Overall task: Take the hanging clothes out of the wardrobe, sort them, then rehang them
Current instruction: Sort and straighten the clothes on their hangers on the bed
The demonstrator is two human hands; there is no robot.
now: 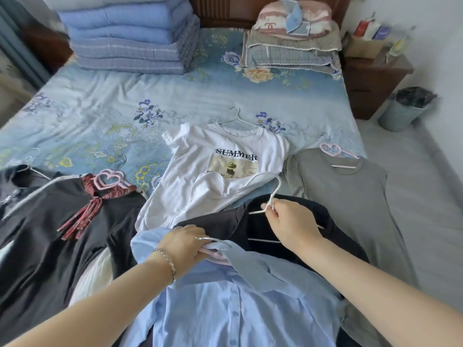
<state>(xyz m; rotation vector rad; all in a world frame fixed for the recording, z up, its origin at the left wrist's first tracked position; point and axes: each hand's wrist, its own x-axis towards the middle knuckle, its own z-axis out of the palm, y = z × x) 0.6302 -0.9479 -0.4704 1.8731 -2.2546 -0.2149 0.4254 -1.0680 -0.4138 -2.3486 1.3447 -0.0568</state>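
A black top (50, 234) lies at the left of the bed (100, 101). The left hand (185, 244) grips the blue shirt's (225, 309) pink hanger (213, 252), with a white tee (200, 171) behind. The right hand (290, 221) pinches a white hanger (271, 194) in a dark garment (240, 221). A grey top (350, 196) lies rightmost.

Both bare forearms reach forward from the lower corners of the view and converge toward the middle. The left hand (186, 242) lies back-up, with its fingers curled round the top of a pink hanger (211, 253); a bracelet (166, 261) circles its wrist. The right hand (292, 221) sits slightly farther forward, near the left. Its thumb and fingers pinch the neck of a white hanger (272, 195), and its wrist is bent a little inward.
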